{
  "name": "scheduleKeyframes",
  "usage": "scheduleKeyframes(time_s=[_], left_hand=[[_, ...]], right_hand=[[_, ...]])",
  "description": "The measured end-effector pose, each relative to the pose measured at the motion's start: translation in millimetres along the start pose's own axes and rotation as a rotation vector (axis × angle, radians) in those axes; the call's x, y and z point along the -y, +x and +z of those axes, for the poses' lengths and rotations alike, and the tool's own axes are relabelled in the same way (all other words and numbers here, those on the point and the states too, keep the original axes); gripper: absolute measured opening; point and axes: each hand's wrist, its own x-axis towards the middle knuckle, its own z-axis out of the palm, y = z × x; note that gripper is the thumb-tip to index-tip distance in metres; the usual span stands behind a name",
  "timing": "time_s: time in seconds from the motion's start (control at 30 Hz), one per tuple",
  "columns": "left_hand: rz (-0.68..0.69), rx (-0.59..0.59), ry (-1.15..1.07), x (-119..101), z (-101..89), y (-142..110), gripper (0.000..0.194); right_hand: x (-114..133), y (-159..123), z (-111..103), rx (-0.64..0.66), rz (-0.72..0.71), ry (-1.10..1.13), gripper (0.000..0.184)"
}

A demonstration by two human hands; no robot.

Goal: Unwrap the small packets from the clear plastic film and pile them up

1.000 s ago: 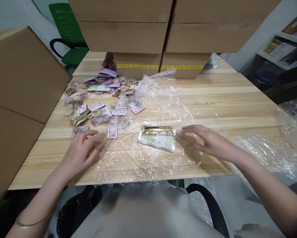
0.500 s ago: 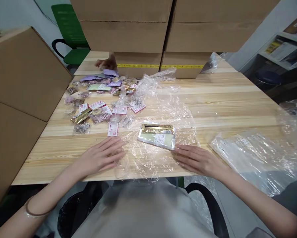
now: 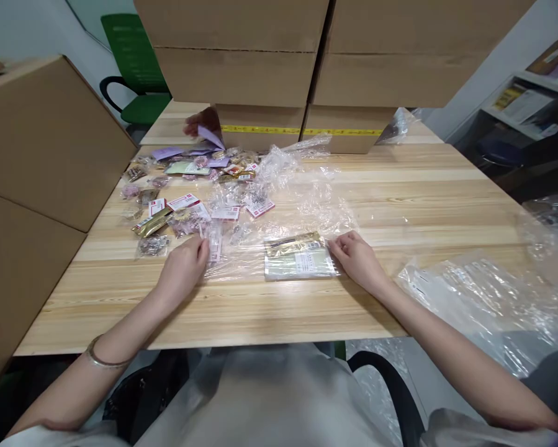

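Clear plastic film stretches between my hands, its near edge folded up over a flat green pouch with a gold packet on top. My left hand is closed, thumb and fingers pinching the film's left side beside a white card. At the pouch's right end, my right hand pinches the film's other side. Just beyond my left hand lie small bagged items, a gold stick packet and red-and-white cards.
Cardboard boxes stand at the back and left. Another person's hand is at purple pouches by the far boxes. More clear plastic sheets lie at the table's right edge. A green chair stands behind.
Both hands went from lying flat to pinching the film. Its near edge has been lifted away from me, over the pouch and gold packet. The other person's hand has raised a purple pouch.
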Motion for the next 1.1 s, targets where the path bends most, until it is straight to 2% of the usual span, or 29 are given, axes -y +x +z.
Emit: scheduleKeyframes(time_s=[0.07, 0.13, 0.2, 0.23, 0.3, 0.37, 0.43, 0.53, 0.63, 0.73, 0.8, 0.87, 0.97, 1.03, 1.1], left_hand=[[0.016, 0.003, 0.214, 0.3, 1.6, -0.9, 0.032], [0.027, -0.058, 0.287, -0.4, 2.6, -5.3, 0.030], [0.143, -0.159, 0.248, -3.5, 2.6, -9.9, 0.031], [0.269, -0.172, 0.205, -6.6, 2.8, -11.5, 0.034], [0.607, -0.060, 0.123, -17.0, 5.3, -12.1, 0.044], [0.884, 0.151, 0.072, -31.9, 12.8, -9.0, 0.057], [0.960, 0.303, 0.058, -47.2, 25.4, -2.6, 0.069], [0.868, 0.352, 0.069, -61.6, 45.1, 10.1, 0.070], [0.777, 0.347, 0.037, -63.7, 47.1, 20.6, 0.059], [0.727, 0.480, -0.129, -61.7, 25.1, 25.8, 0.044], [0.684, 0.616, -0.247, -61.1, 6.0, 27.3, 0.034], [0.613, 0.687, -0.319, -61.1, -7.9, 28.8, 0.033], [0.487, 0.625, -0.397, -59.7, -13.7, 33.0, 0.034], [0.407, 0.576, -0.439, -56.4, -10.8, 37.1, 0.034], [0.368, 0.548, -0.408, -51.1, -6.2, 41.0, 0.036]], right_hand=[[3.2, 0.3, 0.7, 0.036, 0.045, -0.182, 0.043], [6.9, -3.2, -0.8, -0.036, 0.036, -0.326, 0.040], [10.2, -8.9, -5.9, -0.141, -0.118, -0.361, 0.037], [11.6, -11.8, -9.4, -0.139, -0.259, -0.340, 0.037], [14.0, -15.7, -15.8, 0.018, -0.567, -0.269, 0.053], [15.4, -15.2, -17.4, 0.224, -0.759, -0.201, 0.076], [15.6, -10.1, -12.8, 0.314, -0.801, -0.165, 0.087], [14.6, 0.5, -3.3, 0.301, -0.769, -0.177, 0.083], [16.0, 6.8, -6.9, 0.293, -0.720, -0.161, 0.069], [22.7, 10.1, -27.0, 0.390, -0.621, -0.026, 0.053], [29.0, 14.9, -41.7, 0.461, -0.504, 0.090, 0.039], [35.0, 23.6, -51.0, 0.504, -0.375, 0.183, 0.031], [39.3, 42.3, -52.1, 0.497, -0.224, 0.263, 0.040], [37.7, 54.8, -47.5, 0.488, -0.142, 0.334, 0.044], [32.6, 64.0, -42.2, 0.542, -0.065, 0.417, 0.042]])
